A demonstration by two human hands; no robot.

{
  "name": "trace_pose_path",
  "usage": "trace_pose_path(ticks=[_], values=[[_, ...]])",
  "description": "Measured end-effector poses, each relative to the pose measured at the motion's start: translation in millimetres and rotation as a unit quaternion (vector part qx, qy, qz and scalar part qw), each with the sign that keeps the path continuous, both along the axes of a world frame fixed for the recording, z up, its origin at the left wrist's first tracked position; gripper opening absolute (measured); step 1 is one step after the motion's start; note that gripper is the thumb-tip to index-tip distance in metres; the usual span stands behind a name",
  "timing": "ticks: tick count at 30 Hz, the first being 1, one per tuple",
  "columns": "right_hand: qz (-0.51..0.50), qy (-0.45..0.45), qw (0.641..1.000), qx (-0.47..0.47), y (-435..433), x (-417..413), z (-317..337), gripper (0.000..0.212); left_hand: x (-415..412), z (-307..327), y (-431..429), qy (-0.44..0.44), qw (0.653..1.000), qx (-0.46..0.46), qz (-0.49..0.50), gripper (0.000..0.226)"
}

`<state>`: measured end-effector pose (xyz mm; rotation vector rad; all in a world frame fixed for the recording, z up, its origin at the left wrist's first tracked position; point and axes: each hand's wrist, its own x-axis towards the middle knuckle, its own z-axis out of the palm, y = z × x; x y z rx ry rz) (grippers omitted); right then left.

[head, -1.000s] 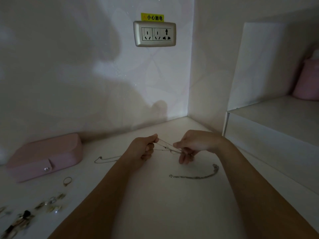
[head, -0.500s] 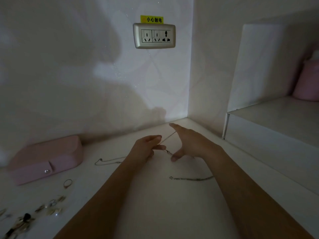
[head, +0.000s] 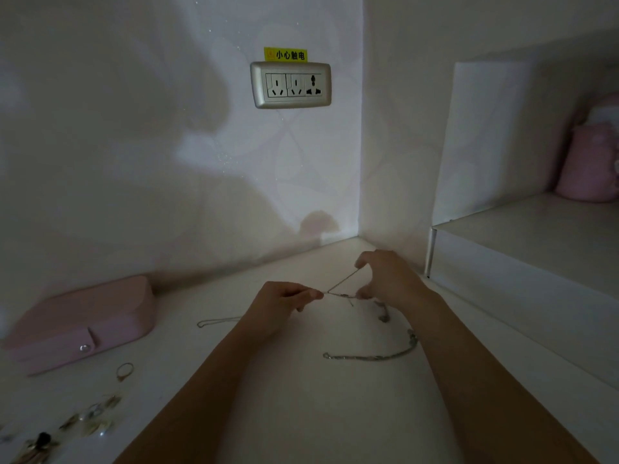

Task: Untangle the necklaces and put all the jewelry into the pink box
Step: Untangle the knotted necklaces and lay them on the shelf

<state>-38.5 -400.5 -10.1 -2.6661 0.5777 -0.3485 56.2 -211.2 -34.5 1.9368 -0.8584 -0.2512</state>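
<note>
grip: I see left hand (head: 284, 298) and right hand (head: 385, 279) both pinching thin chain (head: 341, 284), taut.
risk: pulling harder likely tightens the knot or snaps a link.

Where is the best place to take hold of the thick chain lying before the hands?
Probably pinch the thick chain at its left end, coming from above. It lies flat on the surface and that end is free, while the other end curls close to the right forearm.
</note>
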Motion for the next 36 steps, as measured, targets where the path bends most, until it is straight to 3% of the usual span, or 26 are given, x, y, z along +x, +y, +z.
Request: trace_pose_path(ticks=[2, 4, 7, 11, 15, 19, 23, 28, 31, 36], values=[[-0.008, 0.011, 1.000, 0.002, -2.4, 0.8, -2.0, 0.055, -0.4, -0.5, -1.2, 0.015, 1.000, -0.014, 0.009, 0.016], [-0.008, 0.026, 1.000, 0.015, -2.8, 1.2, -3.6, 0.056, -1.6, -1.0, -3.6, 0.042, 0.998, -0.036, 0.030, 0.015], [-0.009, 0.004, 0.998, 0.067, -1.4, -2.8, -3.5, 0.079, 0.2, -2.4, -5.5, 0.081, 0.994, -0.046, 0.064, 0.023], [0.011, -0.002, 0.992, 0.124, -0.9, -7.8, -2.2, 0.104, 2.6, 1.8, -5.3, 0.198, 0.971, -0.123, 0.043, 0.030], [0.002, -0.007, 0.992, 0.124, -6.9, -7.4, -5.0, 0.096, 11.7, -0.6, -1.7, 0.236, 0.963, -0.127, 0.035, 0.041], [-0.001, 0.005, 0.992, 0.126, -15.5, -8.1, -6.5, 0.068, 15.7, 2.7, 2.6, 0.294, 0.940, -0.168, 0.035, 0.039], [-0.034, -0.006, 0.996, 0.079, -23.7, -4.9, -12.5, 0.051, 22.7, 3.9, 11.2, 0.279, 0.944, -0.171, 0.039, 0.026], [-0.089, -0.023, 0.992, 0.088, -29.9, -4.1, -21.6, 0.079, 35.8, -1.9, 21.5, 0.201, 0.960, -0.142, 0.133, 0.018], [-0.098, -0.023, 0.991, 0.091, -31.8, -5.7, -20.1, 0.099, 48.1, -1.0, 29.0, 0.234, 0.932, -0.206, 0.184, 0.031], [-0.062, 0.048, 0.993, 0.084, -29.9, -5.8, -19.5, 0.117, 69.1, 7.8, 56.0, 0.344, 0.842, -0.366, 0.196, 0.037]])
